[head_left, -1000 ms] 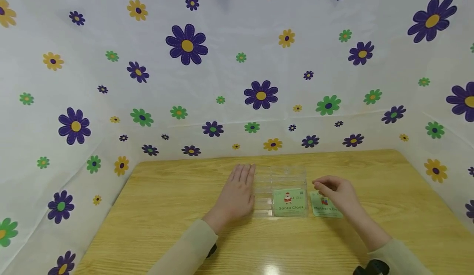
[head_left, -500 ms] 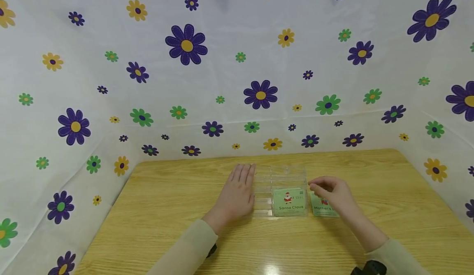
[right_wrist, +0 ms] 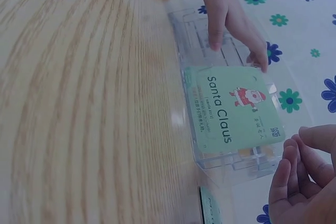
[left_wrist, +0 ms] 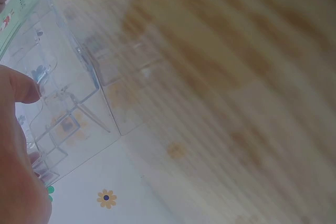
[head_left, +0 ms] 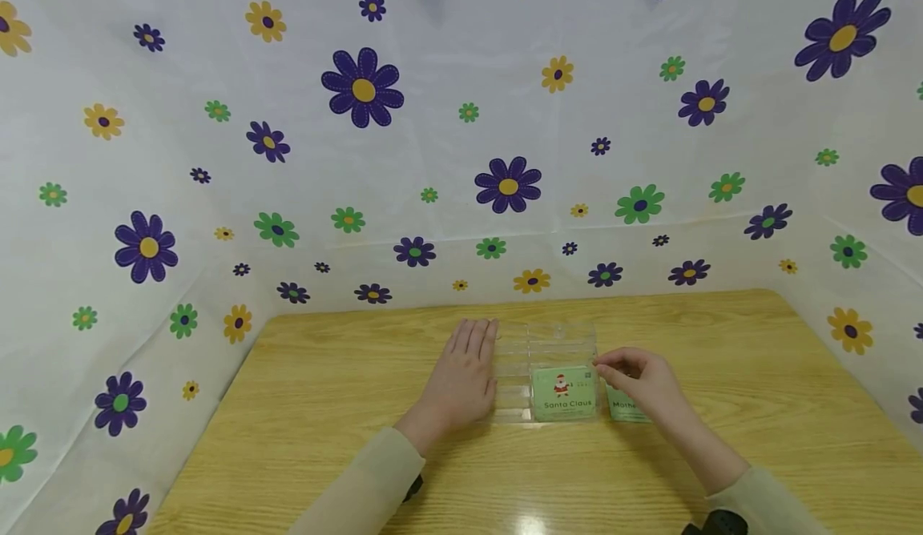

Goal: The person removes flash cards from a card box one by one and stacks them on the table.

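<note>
A clear plastic tiered card holder [head_left: 512, 368] stands on the table. A green "Santa Claus" card [head_left: 563, 393] leans in its front right slot; the right wrist view shows the card [right_wrist: 236, 108] sideways. My left hand [head_left: 461, 379] grips the holder's left end, with the thumb [left_wrist: 26, 88] on the front and fingertips behind the plastic. By the card's upper right corner is my right hand [head_left: 642, 379], its thumb and forefinger tips together and its other fingers curled; nothing shows between them. Partly covered by that hand, a green "Mother's Day" card [head_left: 626, 408] lies on the table.
The wooden table [head_left: 346, 407] spreads around the holder. White cloth [head_left: 433, 118] printed with flowers rises behind the table and along both sides. Both wrists wear dark straps [head_left: 721, 521] at the sleeves.
My right hand has moved left from over the "Mother's Day" card to the right edge of the holder, covering more of that card's right side. My left hand and the holder have stayed put.
</note>
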Demonstrator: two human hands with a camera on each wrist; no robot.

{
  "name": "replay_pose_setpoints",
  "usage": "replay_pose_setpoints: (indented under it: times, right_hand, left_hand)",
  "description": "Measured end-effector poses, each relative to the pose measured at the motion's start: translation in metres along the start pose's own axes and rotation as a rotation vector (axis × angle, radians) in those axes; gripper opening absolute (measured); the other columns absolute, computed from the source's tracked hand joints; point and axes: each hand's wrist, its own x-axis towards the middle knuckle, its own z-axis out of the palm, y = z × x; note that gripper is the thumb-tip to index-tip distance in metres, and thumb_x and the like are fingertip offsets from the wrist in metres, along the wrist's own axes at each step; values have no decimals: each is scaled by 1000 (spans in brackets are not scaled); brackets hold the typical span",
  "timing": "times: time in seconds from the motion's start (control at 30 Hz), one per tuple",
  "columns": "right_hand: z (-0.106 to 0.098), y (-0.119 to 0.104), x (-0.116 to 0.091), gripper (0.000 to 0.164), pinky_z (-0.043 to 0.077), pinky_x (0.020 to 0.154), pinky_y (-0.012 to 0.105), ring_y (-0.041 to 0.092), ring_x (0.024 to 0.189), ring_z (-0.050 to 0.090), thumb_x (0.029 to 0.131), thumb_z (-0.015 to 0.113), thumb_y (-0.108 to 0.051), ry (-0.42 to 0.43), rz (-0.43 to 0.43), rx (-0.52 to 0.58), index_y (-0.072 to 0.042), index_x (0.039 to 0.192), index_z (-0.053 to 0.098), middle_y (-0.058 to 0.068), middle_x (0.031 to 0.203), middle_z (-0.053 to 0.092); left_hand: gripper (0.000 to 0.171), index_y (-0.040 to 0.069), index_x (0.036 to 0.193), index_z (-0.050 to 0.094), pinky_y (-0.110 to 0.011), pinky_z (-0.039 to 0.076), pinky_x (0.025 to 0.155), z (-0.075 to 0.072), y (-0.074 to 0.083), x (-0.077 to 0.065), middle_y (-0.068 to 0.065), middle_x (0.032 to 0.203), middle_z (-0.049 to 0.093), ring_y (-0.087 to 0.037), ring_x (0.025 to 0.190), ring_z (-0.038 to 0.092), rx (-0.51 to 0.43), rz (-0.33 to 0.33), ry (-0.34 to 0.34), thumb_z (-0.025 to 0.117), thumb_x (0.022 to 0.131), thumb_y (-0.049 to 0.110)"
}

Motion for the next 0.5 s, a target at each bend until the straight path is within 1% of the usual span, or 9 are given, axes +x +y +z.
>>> replay_pose_setpoints:
  times: [0.17,0.33,0.5]
  right_hand:
    - [3,0,0,21,58,76,23,3,84,63,101,71,-10,-3,-4,-3,4,117,75,15,112,76]
    - [5,0,0,21,55,73,19,3,84,61,100,72,-9,-1,11,6,4,116,76,13,110,76]
    - [7,0,1,20,53,73,19,4,83,61,100,72,-8,6,28,1,4,116,76,11,108,76]
  left_hand:
    - [80,-3,167,17,-50,19,136,-1,0,0,-20,170,30,-36,159,29,-1,4,3,53,106,35]
    - [80,-3,167,17,-50,19,136,-1,0,0,-21,170,30,-36,159,29,-4,4,1,53,106,35]
    - [81,-3,167,16,-50,19,136,-2,0,0,-21,170,30,-36,159,28,-9,4,3,53,106,34]
